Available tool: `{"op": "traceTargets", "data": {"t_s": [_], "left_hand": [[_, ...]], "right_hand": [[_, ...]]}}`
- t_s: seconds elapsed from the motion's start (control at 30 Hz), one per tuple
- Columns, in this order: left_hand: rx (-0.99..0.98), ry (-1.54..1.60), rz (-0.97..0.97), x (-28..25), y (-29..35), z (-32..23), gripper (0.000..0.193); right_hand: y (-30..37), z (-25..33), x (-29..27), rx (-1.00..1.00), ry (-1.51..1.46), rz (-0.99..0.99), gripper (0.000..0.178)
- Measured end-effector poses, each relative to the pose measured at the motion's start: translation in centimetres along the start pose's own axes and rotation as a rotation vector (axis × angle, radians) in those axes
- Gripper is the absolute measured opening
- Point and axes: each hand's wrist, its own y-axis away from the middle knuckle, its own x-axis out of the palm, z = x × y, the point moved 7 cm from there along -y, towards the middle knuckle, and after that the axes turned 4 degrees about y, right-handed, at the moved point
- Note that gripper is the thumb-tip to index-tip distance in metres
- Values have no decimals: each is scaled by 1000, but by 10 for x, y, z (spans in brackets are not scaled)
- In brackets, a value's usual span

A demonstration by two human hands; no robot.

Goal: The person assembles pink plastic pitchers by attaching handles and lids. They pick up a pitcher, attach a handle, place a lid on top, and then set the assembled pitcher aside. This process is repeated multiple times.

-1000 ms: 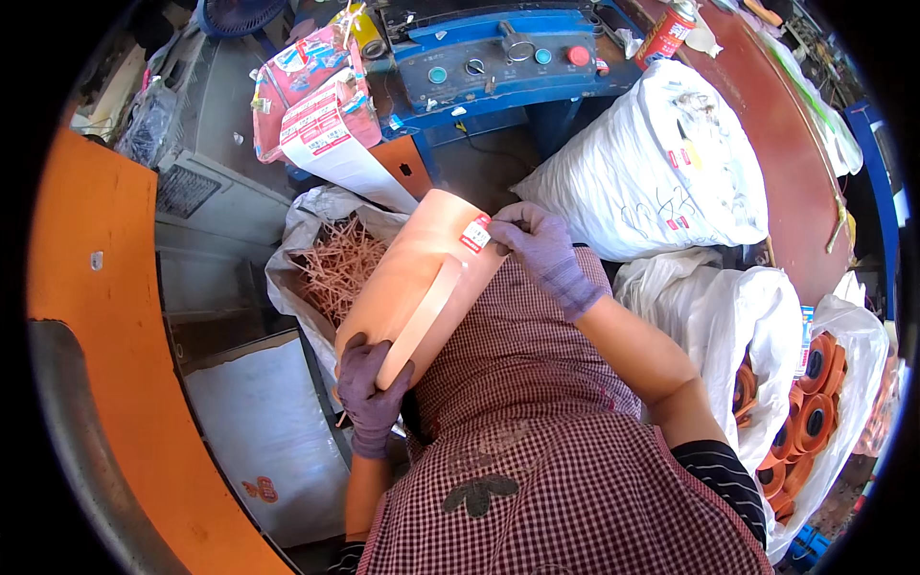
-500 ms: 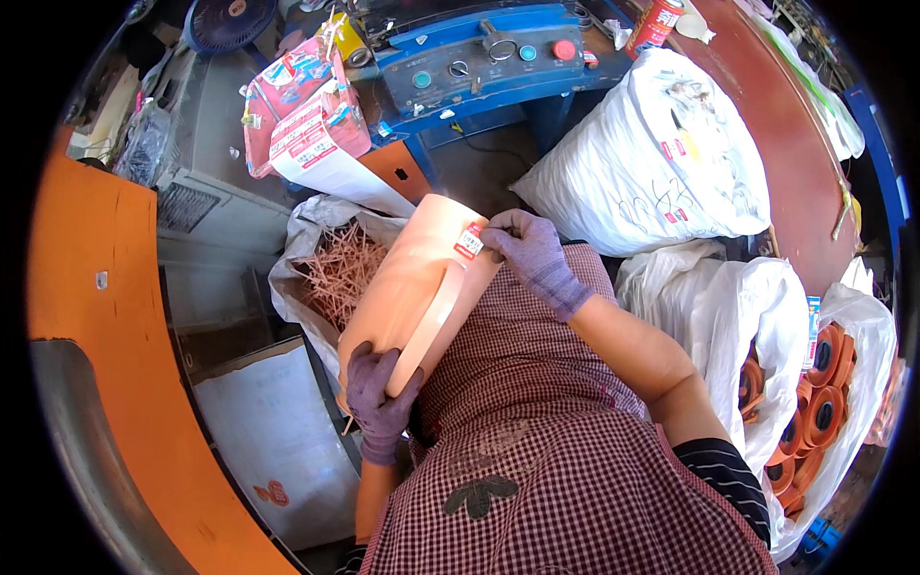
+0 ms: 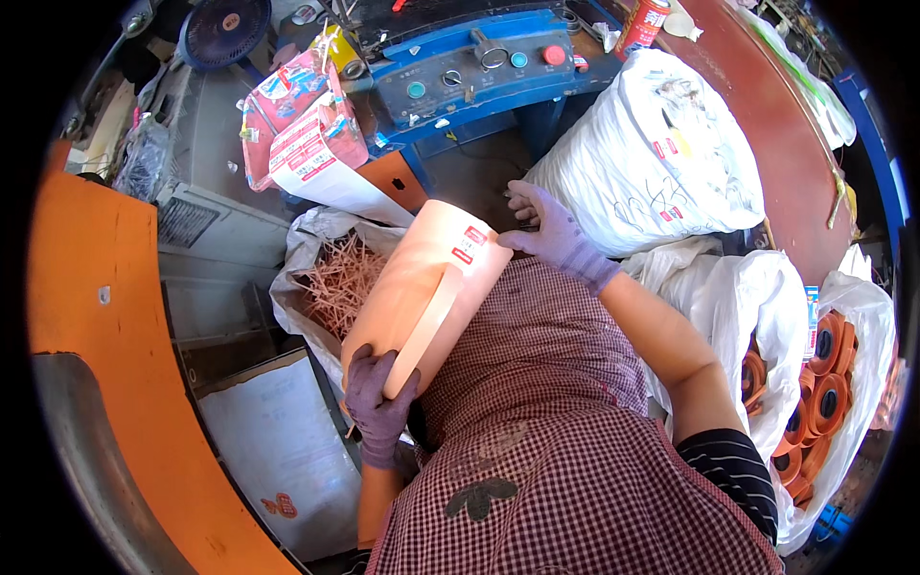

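Observation:
A peach-coloured cylinder, which looks like a wide roll of sheet material (image 3: 407,287), lies slanted across my lap. A loose strip (image 3: 426,331) of the same colour runs along its side. My left hand (image 3: 379,398), in a purple glove, grips the roll's lower end, fingers on the strip's end. Near the upper end sits a red and white label (image 3: 470,245), flat on the surface. My right hand (image 3: 561,235), gloved alike, is beside the label with one fingertip at the roll's edge. Its other fingers are partly bent, and nothing shows in them.
A white label sheet (image 3: 335,177) hangs from a pink basket (image 3: 297,115). Peach scraps fill a sack (image 3: 287,283) behind the roll. A blue control panel (image 3: 470,72) stands ahead. To the right are a full white sack (image 3: 652,153) and bags of orange rolls (image 3: 826,402).
My right hand has come off the label and shifted slightly right, its fingers loosening. The label now lies fully visible on the roll. My left hand keeps its hold.

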Motion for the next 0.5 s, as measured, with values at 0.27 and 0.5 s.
{"op": "traceTargets", "data": {"t_s": [0.27,0.5], "left_hand": [[60,-138,96,-13,15,2,49],[-1002,967,-398,-10,138,118,59]], "right_hand": [[10,41,46,385,-241,589,37],[68,98,25,-57,-273,348,36]]}}
